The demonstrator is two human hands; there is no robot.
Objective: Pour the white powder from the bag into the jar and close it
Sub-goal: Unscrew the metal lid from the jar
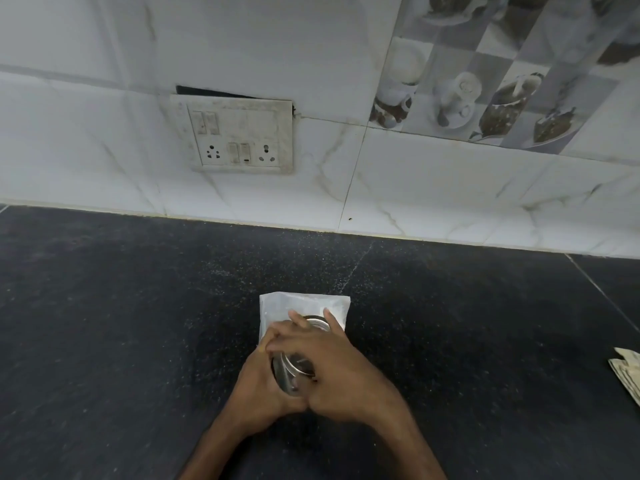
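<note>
The steel jar (289, 375) is held on the worktop (138, 306), just before the bag (277, 306): its body is gripped by the left hand (259, 382), its lid (317, 323) by the right hand (341, 362). If twisted askew, the lid may be jammed.

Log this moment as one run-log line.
left hand grips jar | right hand grips lid | bag lies behind jar on countertop | lid seating: cannot tell
</note>
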